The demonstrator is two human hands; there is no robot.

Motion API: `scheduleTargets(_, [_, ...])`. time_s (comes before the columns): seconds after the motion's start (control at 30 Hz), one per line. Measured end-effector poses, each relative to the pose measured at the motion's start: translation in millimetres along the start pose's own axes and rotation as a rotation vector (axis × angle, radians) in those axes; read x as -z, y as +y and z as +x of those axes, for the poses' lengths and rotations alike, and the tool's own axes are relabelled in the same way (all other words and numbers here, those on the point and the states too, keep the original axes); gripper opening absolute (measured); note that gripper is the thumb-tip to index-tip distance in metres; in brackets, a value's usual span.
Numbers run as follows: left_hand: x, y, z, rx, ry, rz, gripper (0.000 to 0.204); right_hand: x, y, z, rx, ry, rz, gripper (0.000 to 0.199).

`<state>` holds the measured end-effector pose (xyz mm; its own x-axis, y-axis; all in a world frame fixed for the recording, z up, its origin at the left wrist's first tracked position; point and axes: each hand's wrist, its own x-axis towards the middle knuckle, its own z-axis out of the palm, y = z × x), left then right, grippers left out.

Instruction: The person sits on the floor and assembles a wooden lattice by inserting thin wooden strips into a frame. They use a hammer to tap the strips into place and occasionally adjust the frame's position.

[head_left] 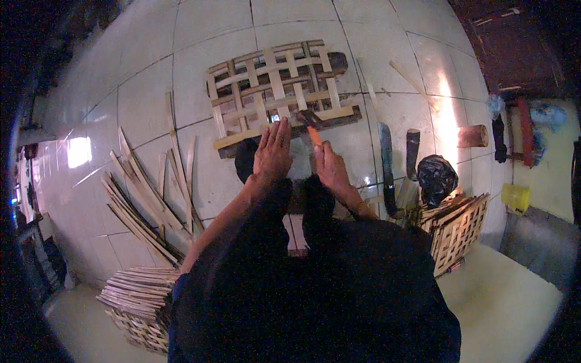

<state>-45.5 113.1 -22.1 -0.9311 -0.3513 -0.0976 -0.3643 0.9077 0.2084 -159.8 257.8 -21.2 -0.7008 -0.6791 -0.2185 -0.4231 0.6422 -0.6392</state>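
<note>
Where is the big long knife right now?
In the head view, the long knife lies on the tiled floor to the person's right, just beyond the right hand, beside a black bag.

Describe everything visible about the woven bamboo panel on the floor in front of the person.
The woven bamboo panel is a flat, open lattice of pale split strips crossing over and under, with square gaps showing the tiled floor. It lies flat, ends uneven, its near edge over a dark bar. The left hand reaches open-palmed to that edge; the right hand holds an orange-handled tool there.

A tied black plastic bag on the tiles at right; no labels, signs or screens.
</note>
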Motion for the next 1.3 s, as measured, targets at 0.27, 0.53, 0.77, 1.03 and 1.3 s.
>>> scheduleTargets(0.27, [-7.8, -8.1, 1.5, -0.026, 0.110, -0.057, 0.067, 8.4, -18.9, -9.1, 0.006, -0.095, -0.029, 0.034])
scheduleTargets(0.53, [-0.5, -77.7, -16.8, 0.117, 0.398, -0.071, 0.045, 1.6, 11.2, -19.0, -0.025, 0.001, 0.287, 0.030])
scheduleTargets(0.77, [-13.3, -67.6, 8.0, -0.026, 0.463, -0.131, 0.028, -3.0, -11.3, -28.5, -0.063, -0.039, 0.637, 0.041])
scheduleTargets(1.03, [19.6, -80.9, -16.0, 0.226, 0.555, -0.217, 0.044, 8.3, -26.4, -21.9, -0.327, -0.201, 0.913, 0.042])
scheduleTargets(1.3, [-7.0, -118.3, -36.2, 0.306, 0.411, -0.652, 0.041, -5.7, -42.5, -21.1, -0.350, -0.054, 1.043, 0.045])
